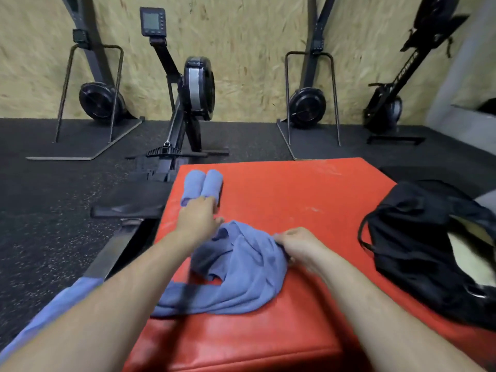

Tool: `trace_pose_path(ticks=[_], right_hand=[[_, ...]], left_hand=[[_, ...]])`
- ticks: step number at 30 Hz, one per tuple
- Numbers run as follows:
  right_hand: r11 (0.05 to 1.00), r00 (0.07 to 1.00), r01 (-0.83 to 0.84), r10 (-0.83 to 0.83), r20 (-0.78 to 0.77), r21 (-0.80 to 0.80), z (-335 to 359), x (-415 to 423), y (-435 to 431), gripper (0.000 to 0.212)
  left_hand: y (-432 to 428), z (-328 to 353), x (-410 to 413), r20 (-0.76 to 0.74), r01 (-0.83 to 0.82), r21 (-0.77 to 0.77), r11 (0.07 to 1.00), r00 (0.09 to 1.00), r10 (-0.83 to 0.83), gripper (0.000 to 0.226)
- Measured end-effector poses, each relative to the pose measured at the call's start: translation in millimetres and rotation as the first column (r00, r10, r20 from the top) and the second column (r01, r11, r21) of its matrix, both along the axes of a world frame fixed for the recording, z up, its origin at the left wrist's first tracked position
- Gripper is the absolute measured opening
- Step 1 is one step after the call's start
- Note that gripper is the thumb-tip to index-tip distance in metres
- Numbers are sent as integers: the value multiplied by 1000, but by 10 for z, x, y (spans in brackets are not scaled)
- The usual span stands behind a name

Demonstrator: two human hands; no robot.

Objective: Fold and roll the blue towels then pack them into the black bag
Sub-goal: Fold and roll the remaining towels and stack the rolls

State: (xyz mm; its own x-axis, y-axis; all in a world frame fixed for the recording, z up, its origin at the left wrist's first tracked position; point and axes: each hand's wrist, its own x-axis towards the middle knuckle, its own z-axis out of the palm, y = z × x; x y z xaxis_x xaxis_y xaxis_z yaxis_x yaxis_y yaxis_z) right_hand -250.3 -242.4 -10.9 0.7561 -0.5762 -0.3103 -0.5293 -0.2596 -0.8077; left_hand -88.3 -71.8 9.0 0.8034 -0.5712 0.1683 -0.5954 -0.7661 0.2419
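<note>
Two rolled blue towels (204, 183) lie side by side at the far left of the red padded box (295, 191). My left hand (198, 218) reaches to their near ends and touches them with fingers extended. A loose, crumpled blue towel (236, 277) lies in the middle of the box. My right hand (298, 244) grips its right edge with curled fingers. The black bag (418, 237) sits open on the right side of the box, its light lining showing.
A rowing machine (185, 108) stands just beyond the box's far left corner, its rail running along the left side. Other black exercise machines (311, 103) line the wooden wall. Another blue cloth (53, 310) shows at the lower left. Black rubber floor surrounds the box.
</note>
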Motion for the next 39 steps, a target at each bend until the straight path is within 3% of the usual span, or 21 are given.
trace_pose_path(ticks=[2,4,6,10,15,17,21,24,28,33,36,39], right_hand=[[993,984,-53,34,-175,-104,-145,-20,-71,18],[995,978,-67,51,-202,-71,-151,-20,-127,17],[998,979,-60,51,-200,-37,-151,5,-182,22],[996,980,-83,77,-183,-23,-224,26,-223,21],[998,1000,-25,24,-20,-61,-189,34,-284,27],[996,996,55,-48,81,-77,-118,27,-339,30],[974,926,198,-224,304,113,-19,-10,-441,20],[943,855,266,-327,403,201,95,-58,-498,17],[935,774,272,-354,525,228,351,-200,-503,13],[937,746,314,-343,570,154,692,-365,-454,36],[934,716,322,-345,607,152,1104,-411,-415,21],[965,732,244,-247,635,93,1555,-444,-453,7]], left_hand=[[-79,-209,-9,-135,77,155,985,989,-56,27],[-142,-359,-39,-190,132,250,959,978,-85,37],[-187,-434,-86,-203,145,247,958,974,-95,40],[-274,-537,-45,-256,74,117,990,966,-42,36],[-399,-653,28,-379,-79,-255,964,925,-24,30],[-429,-589,36,-423,-173,-417,893,906,-22,23],[-395,-338,152,-510,-365,-634,681,860,-14,12],[-315,-78,213,-429,-348,-756,555,903,-19,11],[-74,177,239,-295,-247,-831,499,955,-20,16],[140,614,187,-307,-236,-735,635,952,-2,29],[224,989,156,-406,-275,-776,568,906,-116,22],[295,1375,110,-373,-231,-794,562,915,-150,26]])
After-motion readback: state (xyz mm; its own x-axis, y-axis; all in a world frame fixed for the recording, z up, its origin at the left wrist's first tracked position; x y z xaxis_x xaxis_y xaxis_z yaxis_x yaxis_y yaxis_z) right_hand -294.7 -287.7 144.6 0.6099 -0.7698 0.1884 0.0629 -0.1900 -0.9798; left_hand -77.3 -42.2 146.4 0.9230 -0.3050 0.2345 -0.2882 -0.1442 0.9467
